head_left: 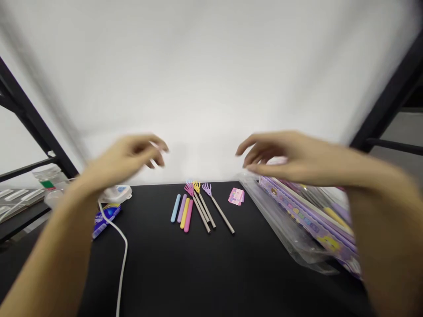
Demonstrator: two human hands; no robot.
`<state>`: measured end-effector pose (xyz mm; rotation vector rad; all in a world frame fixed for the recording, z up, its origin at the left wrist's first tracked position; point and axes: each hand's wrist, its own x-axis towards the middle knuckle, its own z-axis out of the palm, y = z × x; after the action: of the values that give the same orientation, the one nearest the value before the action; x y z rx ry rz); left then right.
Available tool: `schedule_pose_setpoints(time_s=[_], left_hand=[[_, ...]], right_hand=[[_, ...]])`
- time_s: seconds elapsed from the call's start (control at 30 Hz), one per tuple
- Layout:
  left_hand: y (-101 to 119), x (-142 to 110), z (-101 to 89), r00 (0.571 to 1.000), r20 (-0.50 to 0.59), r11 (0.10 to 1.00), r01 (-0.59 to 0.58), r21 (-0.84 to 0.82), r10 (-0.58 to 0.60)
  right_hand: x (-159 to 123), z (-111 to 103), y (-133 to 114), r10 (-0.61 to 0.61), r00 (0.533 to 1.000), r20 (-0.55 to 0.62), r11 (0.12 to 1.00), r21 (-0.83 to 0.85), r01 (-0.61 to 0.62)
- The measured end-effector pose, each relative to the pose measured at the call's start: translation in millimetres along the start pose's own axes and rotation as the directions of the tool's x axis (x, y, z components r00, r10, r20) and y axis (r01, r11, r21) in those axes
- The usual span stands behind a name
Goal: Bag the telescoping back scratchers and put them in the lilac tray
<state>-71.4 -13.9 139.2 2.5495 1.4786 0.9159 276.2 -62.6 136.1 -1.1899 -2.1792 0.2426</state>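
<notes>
My left hand hovers above the left part of the black table, fingers loosely curved and apart, holding nothing. Opposite it, my right hand is raised in the same way, also open, over the right part. Between and below them lie several back scratcher rods with small hand-shaped heads: a pink one, a yellow one, a purple one and a blue head. Beside these are loose handles: blue, purple, yellow and pink.
Small pink cards lie right of the rods. A purple printed box rests on clear plastic bags at right. On the left are a white cable, a blue packet and a white device. A white sheet hangs behind.
</notes>
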Motion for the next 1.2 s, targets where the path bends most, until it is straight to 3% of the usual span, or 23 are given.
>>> schedule_pose_setpoints(time_s=[0.03,0.1,0.13,0.2,0.27,0.37,0.5,0.63,0.9,1.07,1.2], left_hand=[[-1.5,5.8,13.3,0.984,0.175,0.999,-0.028,0.033,0.022],[-7.1,16.8,43.1,0.881,0.473,0.991,-0.076,0.111,0.014],[-10.9,20.9,57.4,0.848,0.53,0.986,-0.069,0.155,-0.024],[-19.0,25.1,80.8,0.805,0.59,0.97,-0.087,0.225,-0.065],[-25.4,24.3,95.5,0.798,0.596,0.947,-0.114,0.299,-0.092],[-28.7,19.3,105.5,0.792,0.593,0.923,-0.109,0.37,-0.145],[-23.9,15.8,113.3,0.774,0.609,0.925,-0.082,0.37,-0.175],[-20.6,15.8,120.2,0.778,0.598,0.926,-0.056,0.372,-0.193],[-25.7,13.5,131.7,0.785,0.563,0.932,0.048,0.36,-0.258],[-27.6,15.0,136.2,0.78,0.547,0.939,0.152,0.308,-0.305],[-30.7,20.0,127.0,0.717,0.607,0.939,0.283,0.194,-0.342]], right_hand=[[9.9,16.1,3.5,0.062,0.981,0.183,0.997,-0.048,-0.054],[28.1,53.9,14.0,0.173,0.921,0.348,0.983,-0.116,-0.14],[34.9,73.2,19.6,0.23,0.89,0.394,0.971,-0.155,-0.182],[42.1,107.7,28.0,0.372,0.813,0.447,0.926,-0.244,-0.289],[42.0,132.7,30.7,0.428,0.779,0.457,0.901,-0.285,-0.328],[37.7,150.9,27.6,0.479,0.75,0.457,0.875,-0.322,-0.362],[36.9,153.7,30.4,0.515,0.746,0.423,0.855,-0.323,-0.407],[39.5,148.9,46.5,0.525,0.739,0.423,0.85,-0.217,-0.479],[41.9,127.5,56.9,0.505,0.78,0.371,0.849,-0.05,-0.526],[44.2,117.7,48.7,0.472,0.786,0.398,0.759,0.269,-0.592],[44.8,114.0,44.8,0.445,0.804,0.395,0.673,0.444,-0.591]])
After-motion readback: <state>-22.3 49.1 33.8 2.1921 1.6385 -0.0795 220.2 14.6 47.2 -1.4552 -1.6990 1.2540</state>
